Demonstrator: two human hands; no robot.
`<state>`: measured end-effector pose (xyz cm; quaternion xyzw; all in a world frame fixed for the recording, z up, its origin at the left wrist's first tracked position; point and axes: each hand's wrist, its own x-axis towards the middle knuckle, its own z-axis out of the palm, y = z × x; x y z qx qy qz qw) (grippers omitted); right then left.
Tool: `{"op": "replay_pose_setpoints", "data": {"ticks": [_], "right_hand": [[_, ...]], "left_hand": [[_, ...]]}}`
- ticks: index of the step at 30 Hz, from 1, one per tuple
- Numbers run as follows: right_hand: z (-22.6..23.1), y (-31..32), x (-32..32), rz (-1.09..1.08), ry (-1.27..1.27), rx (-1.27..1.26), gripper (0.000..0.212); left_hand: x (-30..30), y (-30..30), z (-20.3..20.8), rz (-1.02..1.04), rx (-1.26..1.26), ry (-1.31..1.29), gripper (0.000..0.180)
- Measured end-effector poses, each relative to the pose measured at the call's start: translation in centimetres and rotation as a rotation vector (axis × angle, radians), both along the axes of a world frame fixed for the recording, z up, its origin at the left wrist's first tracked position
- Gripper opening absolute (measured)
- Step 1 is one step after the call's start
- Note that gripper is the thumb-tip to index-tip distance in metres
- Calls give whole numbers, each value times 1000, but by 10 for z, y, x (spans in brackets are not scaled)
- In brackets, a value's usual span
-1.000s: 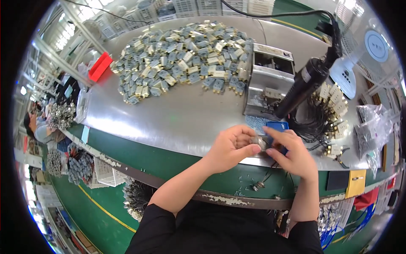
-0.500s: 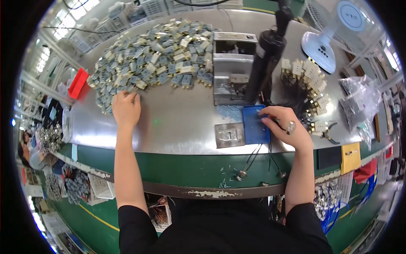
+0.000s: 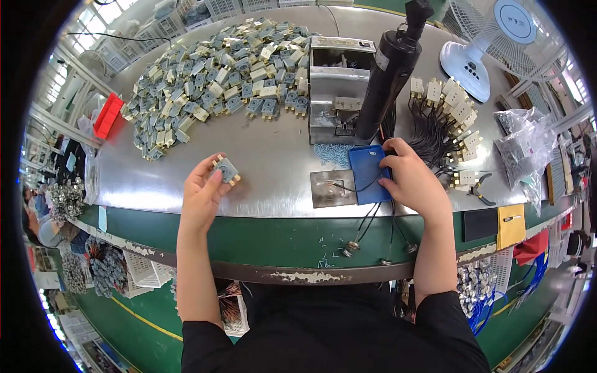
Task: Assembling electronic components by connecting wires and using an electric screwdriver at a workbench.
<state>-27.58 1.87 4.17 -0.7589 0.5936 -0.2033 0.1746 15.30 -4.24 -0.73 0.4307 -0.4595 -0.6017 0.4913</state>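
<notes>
Workshop bench: steel top (image 3: 267, 152), green near strip, white crates (image 3: 224, 7) beyond.
Left hand (image 3: 202, 189): thumb and fingers pinched on one grey connector block (image 3: 226, 170) with brass-coloured prongs, held over the steel, apart from the heap (image 3: 211, 81) of like blocks.
Change, left: half a second ago at the heap's near edge; now drawn back toward the body with the block. Reading: picking one out appears done.
Right hand (image 3: 410, 177): fingers bent at the right edge of the blue tray (image 3: 365, 163); cannot tell whether closed on anything.
Change, right: black wire (image 3: 348, 188) now reaches over the metal plate (image 3: 322, 198) left of the tray; none lay there half a second ago. Reading: wire and block both seem out for handling.
Pale blue granules (image 3: 329, 153): just behind plate and tray.
Metal box (image 3: 323, 90): behind the granules; black cylindrical tool (image 3: 387, 81) tilted at its right.
Wired cream blocks (image 3: 461, 112): fanned out farther right; pliers (image 3: 480, 195) nearer.
Outermost right: pale blue fan (image 3: 463, 65).
</notes>
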Motion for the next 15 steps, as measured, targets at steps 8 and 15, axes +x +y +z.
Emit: {"op": "replay_pose_setpoints", "data": {"ticks": [8,15], "right_hand": [[-8,-5,11,-18,162,-148,15],[-16,-20,23,-112,184,-316,18]], "left_hand": [[-57,5,21,-158,28,418,30],[-104,-6,31,-250,31,392,34]]}}
